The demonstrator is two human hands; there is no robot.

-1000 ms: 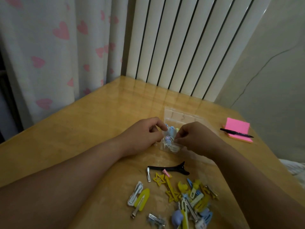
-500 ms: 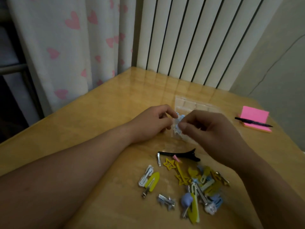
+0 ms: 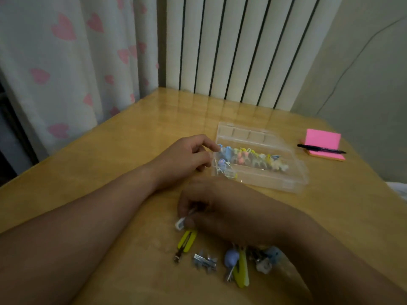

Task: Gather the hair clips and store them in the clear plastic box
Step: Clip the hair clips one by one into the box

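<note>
The clear plastic box [image 3: 293, 170] lies open on the wooden table, with a row of several pastel clips [image 3: 253, 158] standing inside it. My left hand [image 3: 185, 160] rests by the box's left end, its fingers loosely curled and touching nothing I can make out. Nearer to me, my right hand [image 3: 211, 212] pinches a white and silver snap clip [image 3: 184, 221] at the top of the loose pile. Below it lie a yellow snap clip [image 3: 186, 242], a silver clip [image 3: 204, 261], a lilac clip [image 3: 231, 258] and a long yellow-green clip [image 3: 241, 271]. My right forearm hides the rest of the pile.
A pink sticky-note pad [image 3: 322, 143] with a black pen [image 3: 320, 149] across it sits at the table's right. A white radiator [image 3: 242, 51] stands behind the table, and a curtain with pink hearts [image 3: 66, 62] hangs to the left. The table edge runs close along the left.
My right hand has left the box and come down to the loose pile, closing on a white snap clip. The left hand stays by the box. The camera has shifted, showing the whole box.
</note>
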